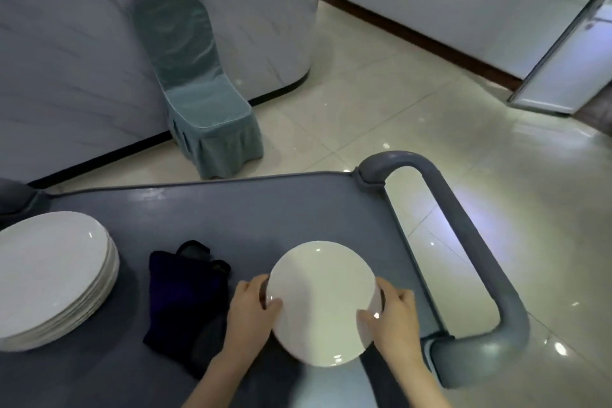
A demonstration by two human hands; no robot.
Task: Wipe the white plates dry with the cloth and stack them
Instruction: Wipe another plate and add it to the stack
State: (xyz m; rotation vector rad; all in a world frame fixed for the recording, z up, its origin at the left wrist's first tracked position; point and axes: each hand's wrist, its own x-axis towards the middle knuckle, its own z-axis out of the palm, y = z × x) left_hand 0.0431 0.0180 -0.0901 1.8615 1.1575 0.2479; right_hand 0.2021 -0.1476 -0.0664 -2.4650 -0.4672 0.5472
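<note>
Landmark: dark cloth (pixel 185 301), lying bunched on the grey cart top (pixel 265 209), with no hand on it.

- Left of the cloth: stack of white plates (pixel 53 275), several high, edges roughly aligned. Whether these are the dried or the undried ones cannot be told.
- Right of the cloth: single plate (pixel 323 298), face up, gripped at opposite rims. Left hand (pixel 251 311) clamps the rim nearest the cloth, thumb on the top face and fingers curled beneath. Right hand (pixel 392 318) does the same on the far rim.
- Whether the plate rests on the cart or is held just above it is unclear.
- No water film or droplets can be made out; highlights only.

Judgement: the task is mid-course. One plate is in hand and the cloth is idle, so this reads as the gap between wiping and stacking. If this plate is dry, it needs carrying across the cloth to the stack. No other loose plates are seen.
</note>
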